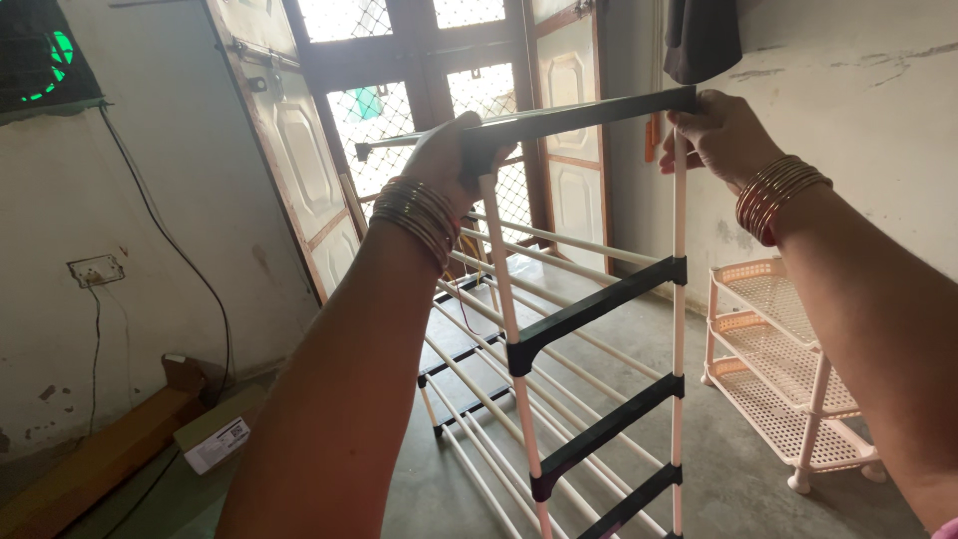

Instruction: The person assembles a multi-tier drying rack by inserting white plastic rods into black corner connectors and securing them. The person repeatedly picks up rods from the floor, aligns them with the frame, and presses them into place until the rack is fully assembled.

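1. Head view: the left hand [444, 160], bangles at its wrist, keeps its grip clenched around the top black plastic crossbar [579, 117] of a tall rack of white tubes and black side bars [589, 389], at the near corner post.
2. At the bar's other end the right hand [720, 135], also bangled, grasps the same crossbar above the second white post.
3. The rack stands upright on the grey concrete floor [728, 469], directly in front of the person.
4. A peach plastic tiered basket stand [783, 364] sits to the right, near the wall.
5. A small cardboard box [215, 439] lies to the left.
6. Behind the rack is a brown door with mesh panes [419, 110].
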